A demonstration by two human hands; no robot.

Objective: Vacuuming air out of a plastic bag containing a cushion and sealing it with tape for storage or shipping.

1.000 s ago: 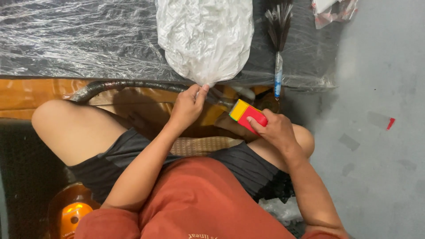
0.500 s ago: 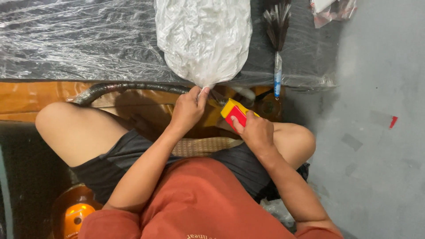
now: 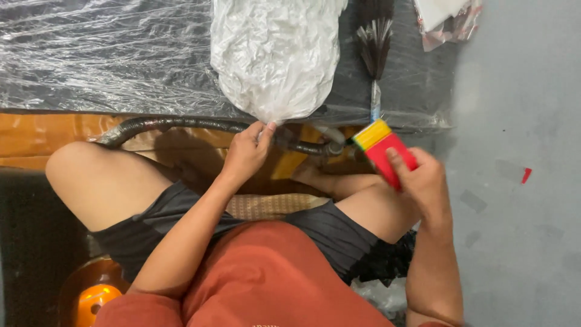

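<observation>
Left hand [image 3: 247,152] pinching the lower tip of the crinkled white plastic-wrapped bundle [image 3: 275,54] lying on the film-covered dark floor sheet [image 3: 109,54]. Right hand [image 3: 423,181] closed around a small red-and-yellow box [image 3: 384,148], raised beside the knee. Likely mid-preparation; steady hold needed next.

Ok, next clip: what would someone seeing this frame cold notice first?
Probably the big crinkled white plastic bag at top centre, lying on the clear plastic sheeting, with the left hand pinching its lower tip. Next, the bright red and yellow block gripped in the right hand at centre right, just below a dark bristle brush.
</observation>
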